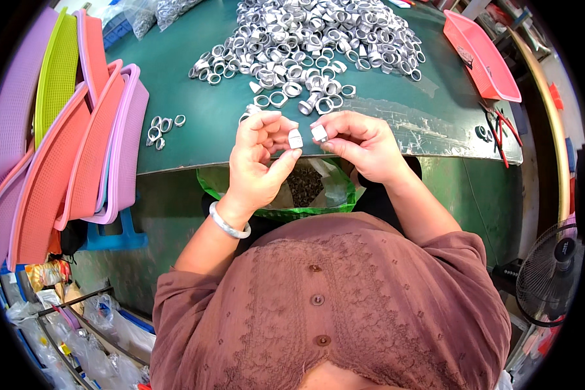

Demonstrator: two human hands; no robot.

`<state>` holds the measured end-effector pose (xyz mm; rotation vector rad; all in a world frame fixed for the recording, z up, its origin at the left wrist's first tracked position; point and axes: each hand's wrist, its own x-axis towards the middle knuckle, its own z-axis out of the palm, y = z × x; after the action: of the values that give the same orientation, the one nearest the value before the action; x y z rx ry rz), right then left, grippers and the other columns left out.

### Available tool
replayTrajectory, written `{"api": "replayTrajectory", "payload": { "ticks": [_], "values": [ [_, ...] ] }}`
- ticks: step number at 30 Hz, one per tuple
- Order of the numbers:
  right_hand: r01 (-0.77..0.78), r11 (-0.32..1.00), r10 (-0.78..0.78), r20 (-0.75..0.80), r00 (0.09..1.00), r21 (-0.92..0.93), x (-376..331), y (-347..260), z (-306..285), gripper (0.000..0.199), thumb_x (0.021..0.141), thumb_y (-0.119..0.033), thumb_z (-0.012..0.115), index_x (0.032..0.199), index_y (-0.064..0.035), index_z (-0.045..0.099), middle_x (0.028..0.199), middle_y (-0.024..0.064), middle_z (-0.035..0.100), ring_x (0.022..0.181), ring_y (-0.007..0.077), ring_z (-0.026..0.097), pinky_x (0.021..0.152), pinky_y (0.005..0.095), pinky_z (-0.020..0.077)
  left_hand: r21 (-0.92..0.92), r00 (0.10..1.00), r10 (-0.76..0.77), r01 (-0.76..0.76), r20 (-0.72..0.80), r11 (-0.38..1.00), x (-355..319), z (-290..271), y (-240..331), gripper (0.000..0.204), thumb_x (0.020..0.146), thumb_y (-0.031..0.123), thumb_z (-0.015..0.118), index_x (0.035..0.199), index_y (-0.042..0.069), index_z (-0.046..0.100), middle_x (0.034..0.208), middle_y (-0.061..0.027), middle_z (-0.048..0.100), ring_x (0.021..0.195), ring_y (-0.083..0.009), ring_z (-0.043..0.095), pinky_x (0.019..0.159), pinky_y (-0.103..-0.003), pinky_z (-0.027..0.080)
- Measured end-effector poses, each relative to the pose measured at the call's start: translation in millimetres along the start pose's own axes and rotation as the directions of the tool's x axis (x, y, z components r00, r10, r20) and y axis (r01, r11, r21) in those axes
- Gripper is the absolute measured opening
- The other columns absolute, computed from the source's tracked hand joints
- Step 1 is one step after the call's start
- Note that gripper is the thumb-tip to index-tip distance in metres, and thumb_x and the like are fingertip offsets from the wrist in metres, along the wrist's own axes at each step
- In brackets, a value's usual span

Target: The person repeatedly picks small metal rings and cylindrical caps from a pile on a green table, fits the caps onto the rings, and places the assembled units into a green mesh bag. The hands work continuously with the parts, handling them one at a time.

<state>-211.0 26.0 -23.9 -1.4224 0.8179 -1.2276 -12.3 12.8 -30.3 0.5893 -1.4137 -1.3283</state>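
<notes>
My left hand (261, 153), with a pale bangle at its wrist, pinches a small silver metal ring nut (295, 138) between thumb and fingers. Opposite it, my right hand (364, 142) grips a second small silver metal piece (319, 133), seen edge-on, so its exact shape is unclear. A narrow gap separates the two pieces, just above the table's near edge. Beyond my hands, a big heap of silver ring nuts (318, 39) spreads over the green table (195, 140). A few loose rings (155, 134) lie to the left.
Stacked plastic baskets (49, 185) in coral, purple and green crowd the left side. At right are a pink tray (481, 55), red-handled pliers (500, 133) and a black fan (547, 276). Below the table edge, a green-rimmed bag (341, 200) holds many small dark pieces.
</notes>
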Motion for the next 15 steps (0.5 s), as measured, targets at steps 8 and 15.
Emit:
{"api": "replayTrajectory", "payload": {
  "ticks": [8, 15],
  "values": [
    [0.289, 0.762, -0.17, 0.252, 0.953, -0.579, -8.8, -3.0, 2.1, 0.018, 0.073, -0.001, 0.069, 0.09, -0.0029, 0.062, 0.088, 0.0098, 0.062, 0.08, 0.0228, 0.062, 0.07, 0.0308, 0.0495, 0.804, 0.92, -0.049, -0.313, 0.389, 0.506, -14.6, -14.4, 21.5, 0.026, 0.072, 0.004, 0.067, 0.096, 0.004, 0.058, 0.089, -0.0086, 0.057, 0.075, -0.0211, 0.061, 0.062, -0.03, 0.05],
    [-0.064, 0.517, -0.191, -0.188, 0.963, -0.853, 3.1, 3.6, -4.7, 0.022, 0.075, -0.019, 0.07, 0.087, -0.004, 0.06, 0.085, 0.0102, 0.056, 0.079, 0.0289, 0.059, 0.066, 0.0387, 0.0483, 0.93, 0.964, -0.12, -0.189, 0.236, 0.315, -12.0, -6.0, 14.8, 0.021, 0.076, 0.019, 0.069, 0.09, 0.006, 0.06, 0.074, -0.0098, 0.057, 0.066, -0.0293, 0.06, 0.059, -0.037, 0.049]
  ]
}}
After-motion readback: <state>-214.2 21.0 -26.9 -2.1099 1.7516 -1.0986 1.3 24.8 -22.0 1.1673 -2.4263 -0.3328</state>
